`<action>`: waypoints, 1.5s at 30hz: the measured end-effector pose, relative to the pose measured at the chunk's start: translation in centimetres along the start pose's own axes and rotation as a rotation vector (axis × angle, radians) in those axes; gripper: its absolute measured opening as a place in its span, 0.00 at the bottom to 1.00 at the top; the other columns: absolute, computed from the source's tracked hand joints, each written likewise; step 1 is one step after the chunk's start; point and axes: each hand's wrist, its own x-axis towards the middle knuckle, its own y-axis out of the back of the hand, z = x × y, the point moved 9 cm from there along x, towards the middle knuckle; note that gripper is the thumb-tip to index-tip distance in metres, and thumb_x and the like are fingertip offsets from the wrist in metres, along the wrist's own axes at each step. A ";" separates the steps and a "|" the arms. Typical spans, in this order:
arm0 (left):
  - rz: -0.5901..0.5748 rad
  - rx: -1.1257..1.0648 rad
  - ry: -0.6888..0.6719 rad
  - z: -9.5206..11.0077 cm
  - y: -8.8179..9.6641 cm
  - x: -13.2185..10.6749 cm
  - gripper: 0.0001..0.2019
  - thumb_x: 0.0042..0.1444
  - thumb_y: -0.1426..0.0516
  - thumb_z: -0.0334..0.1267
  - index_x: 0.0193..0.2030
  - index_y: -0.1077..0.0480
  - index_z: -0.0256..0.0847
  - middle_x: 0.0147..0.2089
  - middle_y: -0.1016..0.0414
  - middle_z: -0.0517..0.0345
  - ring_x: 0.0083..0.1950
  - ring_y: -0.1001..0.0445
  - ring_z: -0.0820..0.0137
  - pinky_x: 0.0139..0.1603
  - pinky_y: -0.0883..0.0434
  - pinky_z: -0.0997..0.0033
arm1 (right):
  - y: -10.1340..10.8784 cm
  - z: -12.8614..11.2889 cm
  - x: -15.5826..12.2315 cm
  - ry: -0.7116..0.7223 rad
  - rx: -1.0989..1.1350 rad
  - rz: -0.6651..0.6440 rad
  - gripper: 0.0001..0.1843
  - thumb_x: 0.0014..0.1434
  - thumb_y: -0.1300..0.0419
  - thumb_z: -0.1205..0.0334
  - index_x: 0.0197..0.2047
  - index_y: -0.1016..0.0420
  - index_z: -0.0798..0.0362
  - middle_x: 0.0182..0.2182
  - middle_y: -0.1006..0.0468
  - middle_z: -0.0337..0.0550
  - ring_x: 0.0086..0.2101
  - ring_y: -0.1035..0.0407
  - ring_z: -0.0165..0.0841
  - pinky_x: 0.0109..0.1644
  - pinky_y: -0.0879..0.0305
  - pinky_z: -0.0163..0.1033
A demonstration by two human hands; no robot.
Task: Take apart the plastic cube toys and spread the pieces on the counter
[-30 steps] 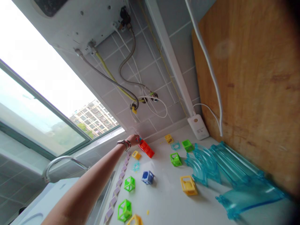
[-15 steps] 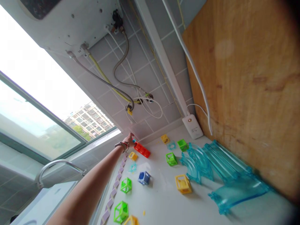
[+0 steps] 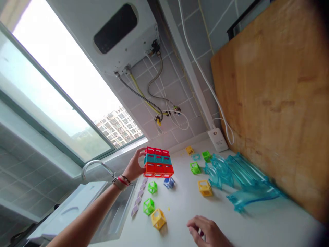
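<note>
My left hand (image 3: 135, 166) is closed on the left end of a toy block (image 3: 158, 160) of hollow plastic cubes, two red rows with a teal row between. It holds the block above the counter, over the blue cube (image 3: 169, 183). My right hand (image 3: 208, 230) is low in the view above the white counter (image 3: 185, 202), fingers loosely curled, thumb apart from the index finger, nothing visible in it. Closest to the left wrist are green cubes (image 3: 152, 187) and a strip of lilac pieces (image 3: 139, 198). A yellow cube (image 3: 158, 219) stands left of my right hand, another yellow cube (image 3: 205, 188) beyond it.
Clear blue track pieces (image 3: 246, 171) lie on the right by a wooden board (image 3: 267, 103). Farther back are green cubes (image 3: 195, 168), a small yellow cube (image 3: 190, 150) and a white power strip (image 3: 218, 139). A sink with a tap (image 3: 99, 164) is on the left.
My left hand has drawn back from the counter's far corner and now holds up the red and teal block. My right hand has come into view at the bottom. The view has shifted.
</note>
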 end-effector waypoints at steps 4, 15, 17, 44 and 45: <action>0.072 -0.409 0.058 2.7 -2.0 -8.6 0.41 0.47 0.31 0.35 0.66 0.44 0.49 0.62 0.29 0.47 0.66 0.31 0.57 0.70 0.38 0.48 | 2.1 -0.3 -0.4 -0.034 0.152 0.131 0.16 0.66 0.46 0.50 0.46 0.23 0.49 0.42 0.20 0.47 0.41 0.25 0.39 0.42 0.28 0.41; 0.344 -0.994 0.238 10.4 -8.7 -31.5 0.42 0.44 0.26 0.40 0.63 0.41 0.57 0.65 0.31 0.46 0.63 0.27 0.50 0.61 0.26 0.51 | 3.3 -11.4 -9.4 0.047 0.137 -0.009 0.41 0.54 0.31 0.62 0.68 0.41 0.41 0.63 0.32 0.48 0.59 0.33 0.44 0.61 0.32 0.50; 0.363 -0.936 0.184 12.6 -7.0 -33.2 0.41 0.44 0.26 0.37 0.63 0.38 0.55 0.64 0.29 0.46 0.64 0.28 0.51 0.63 0.27 0.52 | 3.0 -13.5 -11.2 0.052 0.079 -0.029 0.46 0.50 0.27 0.62 0.69 0.41 0.42 0.61 0.29 0.48 0.57 0.31 0.46 0.61 0.32 0.50; 0.317 -0.849 -0.063 20.9 -0.8 -37.0 0.36 0.51 0.30 0.33 0.64 0.39 0.48 0.56 0.24 0.48 0.49 0.19 0.62 0.52 0.21 0.68 | -1.2 -21.1 -16.2 0.134 0.095 -0.221 0.52 0.43 0.21 0.52 0.67 0.42 0.41 0.58 0.23 0.48 0.53 0.25 0.52 0.52 0.24 0.50; 0.328 -0.817 -0.076 20.8 -0.6 -36.9 0.36 0.50 0.29 0.33 0.63 0.38 0.48 0.58 0.26 0.47 0.51 0.20 0.61 0.53 0.22 0.67 | -1.3 -20.9 -16.2 0.127 0.106 -0.213 0.52 0.43 0.22 0.51 0.67 0.42 0.41 0.58 0.24 0.48 0.53 0.25 0.52 0.53 0.24 0.50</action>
